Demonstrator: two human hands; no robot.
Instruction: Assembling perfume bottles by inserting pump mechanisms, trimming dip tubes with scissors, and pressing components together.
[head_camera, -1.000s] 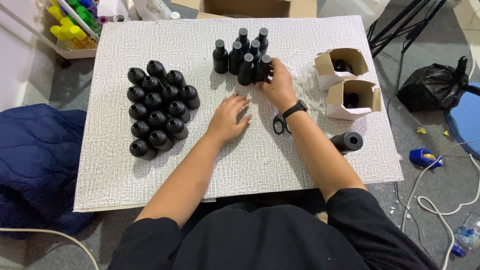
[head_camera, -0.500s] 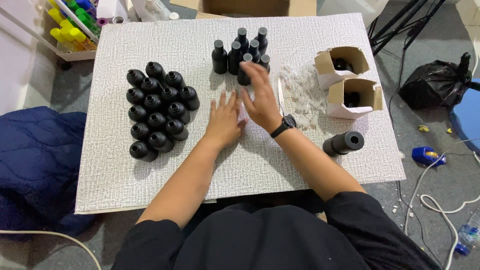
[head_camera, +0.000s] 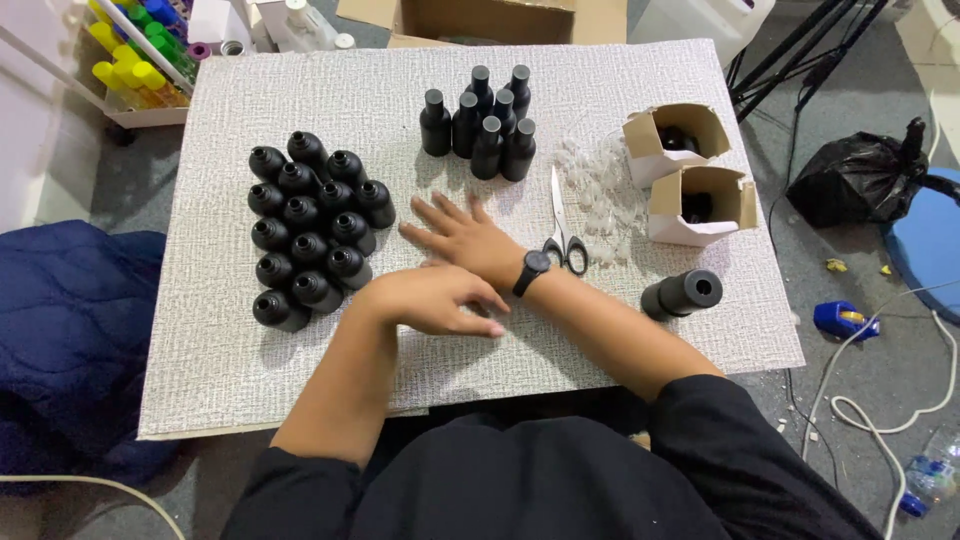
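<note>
My right hand (head_camera: 460, 238), with a black watch on the wrist, lies flat and palm down on the white textured table (head_camera: 220, 350), fingers spread toward a cluster of uncapped black bottles (head_camera: 310, 235). My left hand (head_camera: 435, 300) rests palm down just in front of it, fingers loosely curved and pointing right, so my forearms cross. Neither hand holds anything. Several capped black bottles (head_camera: 480, 125) stand upright at the back. Scissors (head_camera: 562, 235) lie right beside my right wrist.
Small clear plastic pieces (head_camera: 600, 185) are scattered by two open cardboard boxes (head_camera: 690, 170). A black cylinder (head_camera: 682, 293) lies on its side at the right. Off the table are a blue cushion (head_camera: 70, 330), a black bag (head_camera: 860, 185) and cables (head_camera: 870, 410).
My right hand came away from the capped bottles and moved left to the table's middle. My left hand slid back toward me and to the right, crossing under the right forearm.
</note>
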